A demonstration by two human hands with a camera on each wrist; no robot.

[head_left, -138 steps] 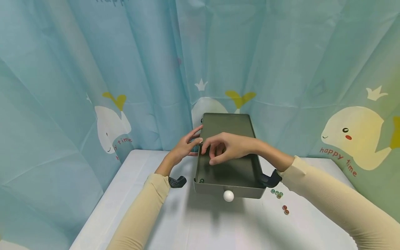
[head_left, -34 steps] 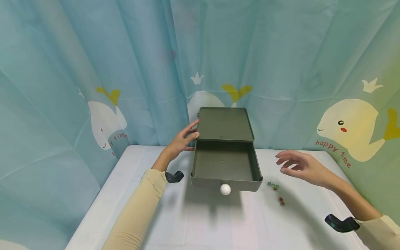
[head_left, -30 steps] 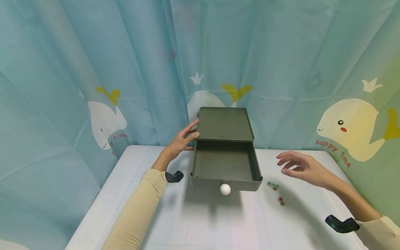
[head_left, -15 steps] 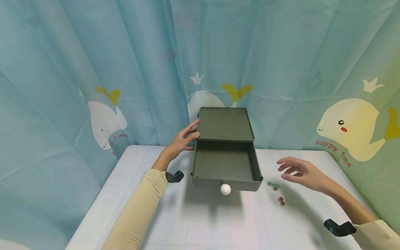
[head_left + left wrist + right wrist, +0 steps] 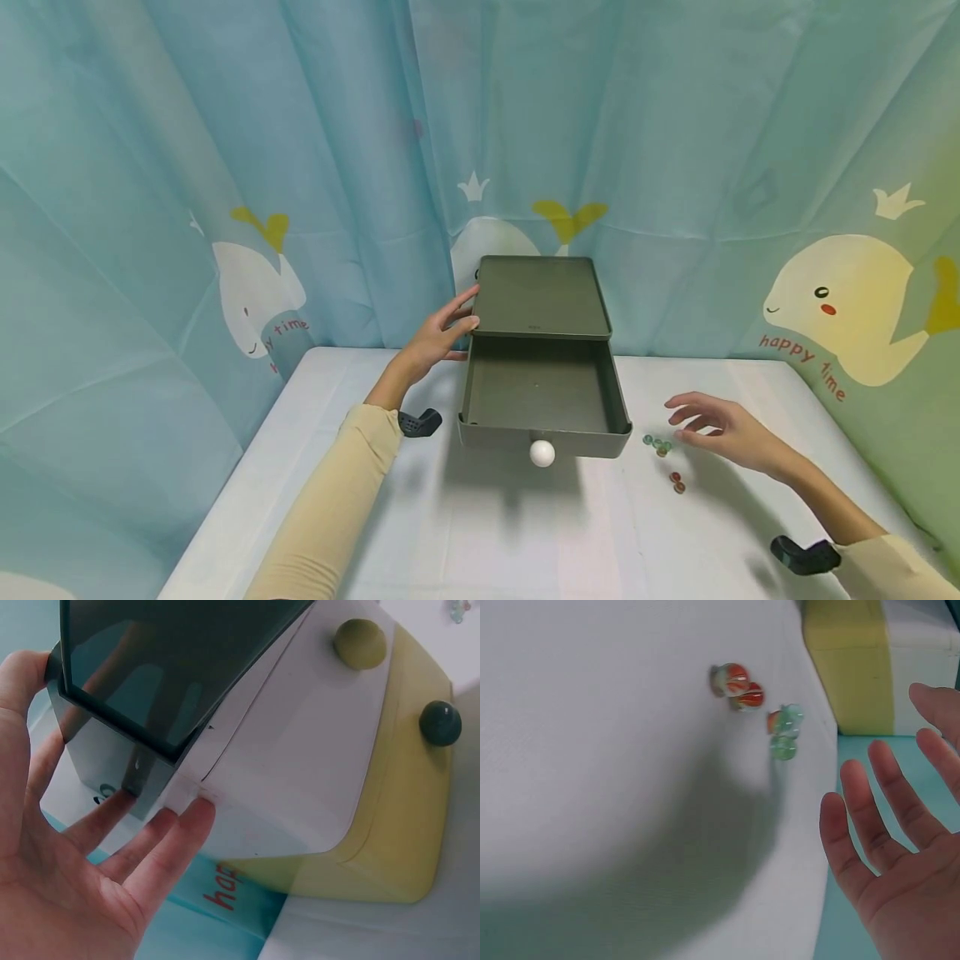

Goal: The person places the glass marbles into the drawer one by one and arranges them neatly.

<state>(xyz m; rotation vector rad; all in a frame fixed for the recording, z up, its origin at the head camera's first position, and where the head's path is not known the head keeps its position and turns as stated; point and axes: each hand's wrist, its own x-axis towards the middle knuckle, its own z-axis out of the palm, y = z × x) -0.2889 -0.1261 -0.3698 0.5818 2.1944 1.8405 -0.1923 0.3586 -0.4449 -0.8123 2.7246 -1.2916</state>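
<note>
A small drawer cabinet [image 5: 543, 296] with a dark green top stands at the table's back. Its top drawer [image 5: 502, 440], with a white round knob [image 5: 542, 453], is pulled out, and a small dark spot shows in its front left corner. My left hand [image 5: 427, 346] rests against the cabinet's left side, fingers spread and thumb at the top edge. Over the table to the right hovers my right hand [image 5: 727, 429], fingers loosely bent, nothing held. Just left of its fingertips lie several glass marbles: a greenish cluster [image 5: 657, 443] and two reddish ones [image 5: 678, 482].
Beneath the green drawer, the left wrist view shows a white drawer [image 5: 300, 750] with a yellowish knob [image 5: 360, 643] and a yellow drawer [image 5: 405, 825] with a dark green knob [image 5: 440, 723]. A printed curtain [image 5: 360, 208] hangs close behind the white table [image 5: 405, 533].
My right hand has left the open drawer and moved right, sinking lower near the marbles in the last second. My left hand stays against the cabinet.
</note>
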